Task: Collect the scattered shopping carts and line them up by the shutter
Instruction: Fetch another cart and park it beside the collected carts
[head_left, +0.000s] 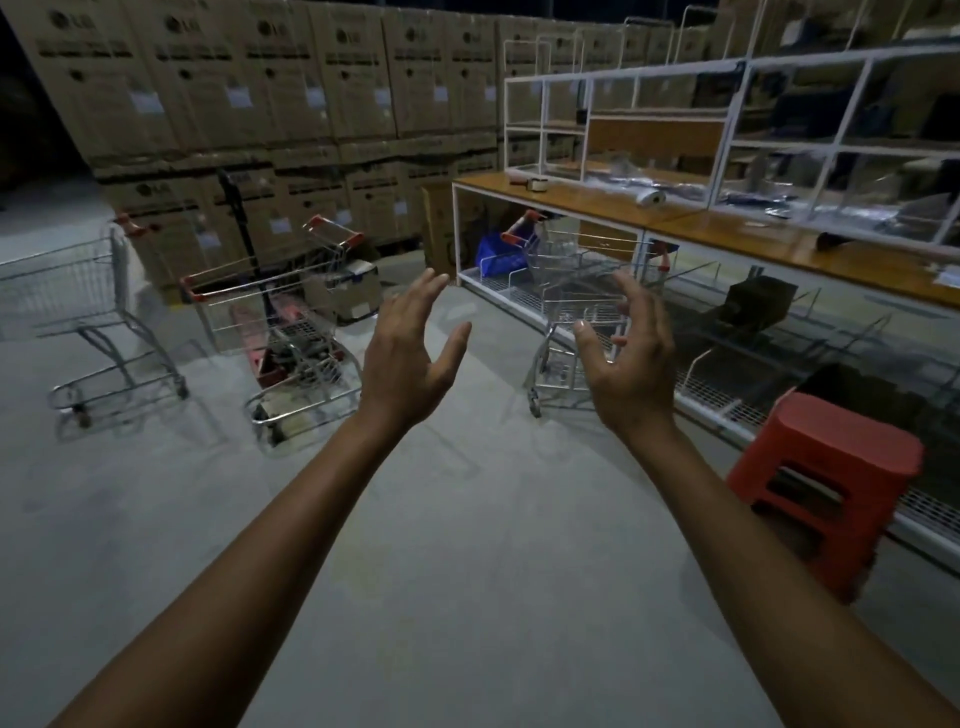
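The left hand (410, 358) and right hand (629, 366) are held out above the floor, fingers spread apart, nothing gripped. Beyond them, three shopping carts are stood apart: the left cart (67, 291), the middle cart (280, 312), and the right cart (576, 275) beside the bench (571, 202). A red stool (826, 457) is placed near right.

Both bare arms stretch forward. The left hand (410, 358) and right hand (626, 358) hover apart, palms facing each other, fingers (415, 296) spread, loosely bent, holding nothing.
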